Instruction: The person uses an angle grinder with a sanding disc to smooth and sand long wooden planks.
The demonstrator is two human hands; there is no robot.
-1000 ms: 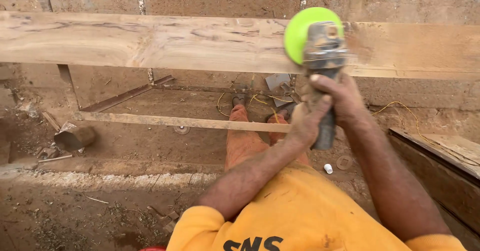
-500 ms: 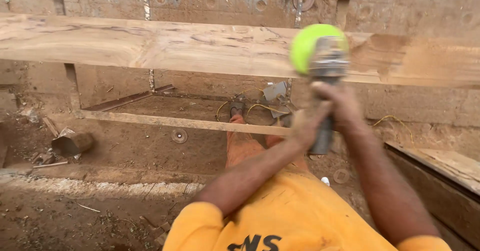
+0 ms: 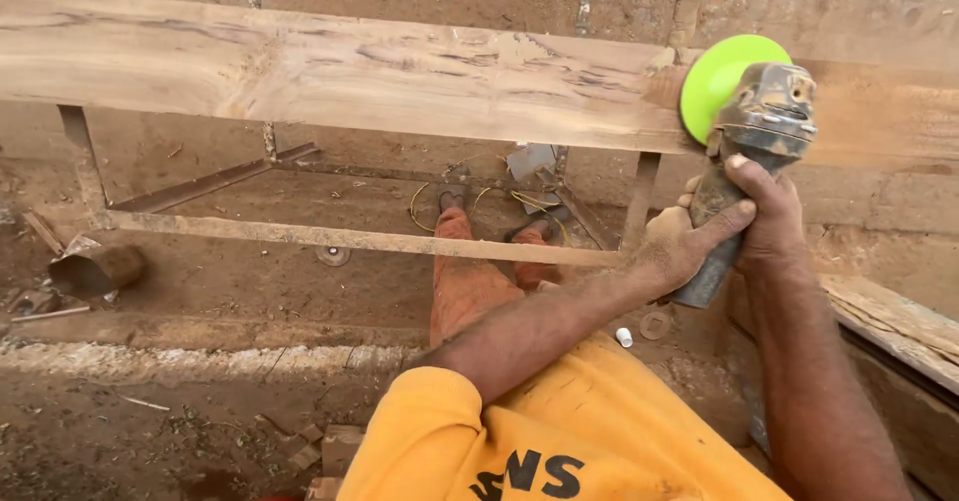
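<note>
A dusty angle grinder [image 3: 761,126] with a bright green disc [image 3: 721,79] presses against the right part of a long wooden plank [image 3: 330,71] that lies across a metal frame. My right hand [image 3: 767,211] wraps the grinder's handle from the right. My left hand [image 3: 677,244] grips the same handle just below and to the left. Sawdust coats the plank to the right of the disc.
A metal frame rail [image 3: 300,233] runs under the plank. My orange-trousered legs [image 3: 479,271] stand on a dirt floor. A yellow cable [image 3: 430,201] lies near my feet. A rusty can [image 3: 92,266] sits at left, another wooden board [image 3: 899,321] at right.
The grinder and both hands have moved right along the plank, from near its middle toward its right part. The view shifted with them.
</note>
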